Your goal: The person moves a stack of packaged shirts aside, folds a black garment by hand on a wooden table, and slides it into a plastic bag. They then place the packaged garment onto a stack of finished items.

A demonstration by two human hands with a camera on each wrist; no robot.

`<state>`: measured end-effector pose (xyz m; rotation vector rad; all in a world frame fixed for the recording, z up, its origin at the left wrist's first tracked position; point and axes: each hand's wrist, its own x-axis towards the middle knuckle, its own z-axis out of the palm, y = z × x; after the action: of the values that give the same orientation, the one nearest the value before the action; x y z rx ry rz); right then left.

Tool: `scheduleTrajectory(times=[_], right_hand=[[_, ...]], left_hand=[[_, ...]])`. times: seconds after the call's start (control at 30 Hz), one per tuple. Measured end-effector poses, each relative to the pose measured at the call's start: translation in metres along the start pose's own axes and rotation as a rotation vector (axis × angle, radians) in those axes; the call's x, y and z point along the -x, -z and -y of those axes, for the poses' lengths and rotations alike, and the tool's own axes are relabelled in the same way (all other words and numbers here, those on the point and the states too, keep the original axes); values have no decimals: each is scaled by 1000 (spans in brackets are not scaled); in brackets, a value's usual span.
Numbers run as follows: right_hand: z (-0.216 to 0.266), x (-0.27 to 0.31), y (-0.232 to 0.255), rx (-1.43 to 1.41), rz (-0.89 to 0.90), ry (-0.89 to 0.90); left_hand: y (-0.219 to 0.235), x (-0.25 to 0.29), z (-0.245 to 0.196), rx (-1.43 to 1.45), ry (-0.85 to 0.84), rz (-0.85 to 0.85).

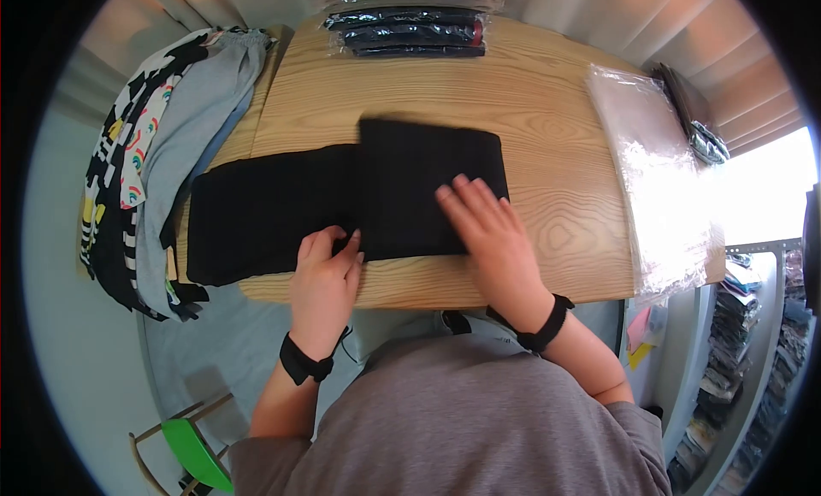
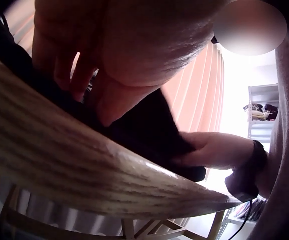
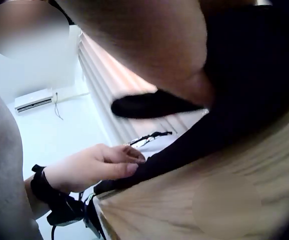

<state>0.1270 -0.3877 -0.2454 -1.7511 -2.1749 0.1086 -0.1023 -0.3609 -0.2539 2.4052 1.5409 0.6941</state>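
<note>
A black garment [image 1: 269, 209] lies lengthwise near the front of the wooden table, its right part folded over into a raised, slightly blurred panel [image 1: 419, 171]. My left hand [image 1: 325, 278] is at the garment's near edge beside the fold, thumb and curled fingers pinching the cloth there. Spread over the panel's right side is my right hand [image 1: 496, 244], its fingers straight on the fabric and its thumb hidden from above. In the right wrist view a black flap of cloth [image 3: 152, 104] stands off the table beyond the right hand.
Grey, patterned and black clothes [image 1: 184, 145] are heaped over the table's left side. Packed garments in clear plastic [image 1: 410, 34] lie at the back. Clear plastic bags [image 1: 654, 188] are stacked on the right, near a shelf of folded clothes [image 1: 727, 368]. A green chair [image 1: 197, 453] stands lower left.
</note>
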Motion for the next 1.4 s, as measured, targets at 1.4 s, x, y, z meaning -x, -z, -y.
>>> scheduleTrajectory(times=[1.4], right_hand=[[50,-28,-36,122,231,254]], left_hand=[[82,82,187,-193,248,-254]])
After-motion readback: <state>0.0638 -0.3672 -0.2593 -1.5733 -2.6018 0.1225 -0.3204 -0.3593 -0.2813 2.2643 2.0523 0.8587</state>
